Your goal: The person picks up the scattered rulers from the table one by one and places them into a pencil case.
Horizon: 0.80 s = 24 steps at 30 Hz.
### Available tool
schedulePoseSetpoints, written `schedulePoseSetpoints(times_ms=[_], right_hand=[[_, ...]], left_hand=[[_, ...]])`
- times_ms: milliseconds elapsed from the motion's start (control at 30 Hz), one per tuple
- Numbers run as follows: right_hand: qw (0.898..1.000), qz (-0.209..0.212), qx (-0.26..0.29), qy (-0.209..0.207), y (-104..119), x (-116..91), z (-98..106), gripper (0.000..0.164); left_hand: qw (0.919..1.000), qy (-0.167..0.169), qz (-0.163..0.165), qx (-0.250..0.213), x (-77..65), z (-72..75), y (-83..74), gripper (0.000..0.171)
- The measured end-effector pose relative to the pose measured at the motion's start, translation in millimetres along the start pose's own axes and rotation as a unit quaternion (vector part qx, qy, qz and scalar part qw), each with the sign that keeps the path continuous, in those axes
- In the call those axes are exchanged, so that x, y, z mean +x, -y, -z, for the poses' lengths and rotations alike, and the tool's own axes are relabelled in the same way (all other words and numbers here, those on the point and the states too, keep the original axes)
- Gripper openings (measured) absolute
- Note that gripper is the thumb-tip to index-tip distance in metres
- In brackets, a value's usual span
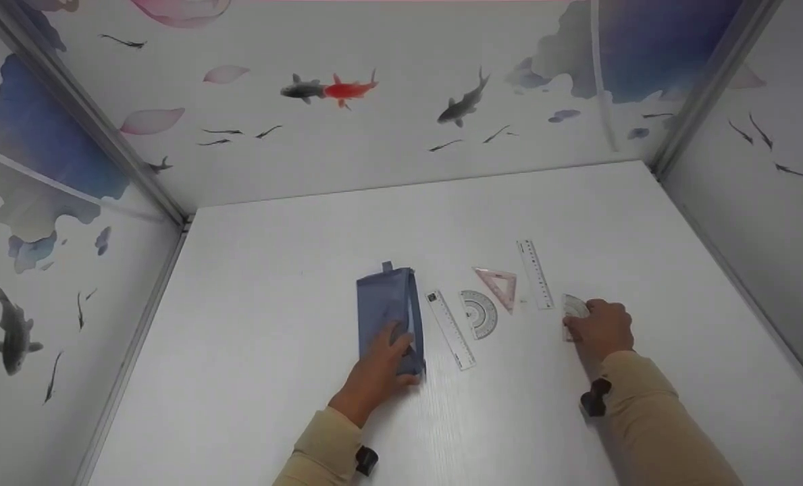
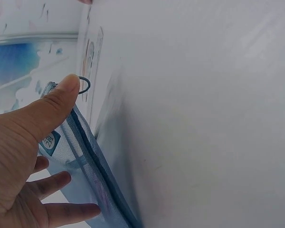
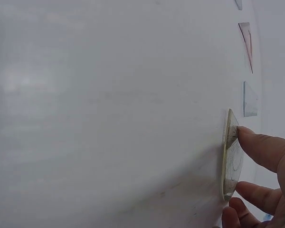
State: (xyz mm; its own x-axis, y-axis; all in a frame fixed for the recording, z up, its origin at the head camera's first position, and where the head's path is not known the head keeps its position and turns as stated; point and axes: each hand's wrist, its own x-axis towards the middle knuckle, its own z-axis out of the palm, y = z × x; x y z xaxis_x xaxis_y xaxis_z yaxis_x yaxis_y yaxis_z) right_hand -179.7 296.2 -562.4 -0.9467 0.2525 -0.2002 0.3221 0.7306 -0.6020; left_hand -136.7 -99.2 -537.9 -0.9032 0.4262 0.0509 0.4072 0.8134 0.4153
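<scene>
A blue mesh zip pouch (image 1: pixel 377 297) lies on the white table, its zipped side facing right. My left hand (image 1: pixel 374 371) holds it by its near part. In the left wrist view, the thumb presses the pouch end beside a dark zipper loop (image 2: pixel 85 85), and the other fingers spread along the mesh (image 2: pixel 92 175). Farther right, my right hand (image 1: pixel 607 329) pinches a clear protractor (image 1: pixel 575 307) between thumb and fingers. The right wrist view shows that protractor (image 3: pixel 232 159) tilted, its straight edge low at the tabletop.
Between the hands lie a clear ruler (image 1: pixel 451 331), another protractor (image 1: pixel 479 314), a pink set square (image 1: pixel 501 287) and a second ruler (image 1: pixel 535 273). Printed panels with fish and petals (image 1: pixel 387 148) wall the table (image 1: pixel 273 270) at the back and both sides.
</scene>
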Motion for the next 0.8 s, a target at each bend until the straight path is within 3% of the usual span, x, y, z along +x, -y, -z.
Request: schedulePoseSetpoints(times_ms=[233, 600, 800], right_hand=[[1.0, 0.003, -0.005, 0.001, -7.2, 6.8, -3.1, 0.067], [0.999, -0.02, 0.016, 0.021, 7.9, 0.8, 3.5, 0.066], [1.0, -0.003, 0.027, 0.013, 2.9, 2.5, 1.1, 0.062]], left_hand=[[1.0, -0.002, 0.001, 0.003, -0.1, -0.6, -0.3, 0.073], [0.9998, -0.001, -0.008, -0.02, -0.7, -1.5, 3.3, 0.073], [0.9997, 0.001, -0.008, -0.021, -0.3, 0.0, 3.0, 0.071]])
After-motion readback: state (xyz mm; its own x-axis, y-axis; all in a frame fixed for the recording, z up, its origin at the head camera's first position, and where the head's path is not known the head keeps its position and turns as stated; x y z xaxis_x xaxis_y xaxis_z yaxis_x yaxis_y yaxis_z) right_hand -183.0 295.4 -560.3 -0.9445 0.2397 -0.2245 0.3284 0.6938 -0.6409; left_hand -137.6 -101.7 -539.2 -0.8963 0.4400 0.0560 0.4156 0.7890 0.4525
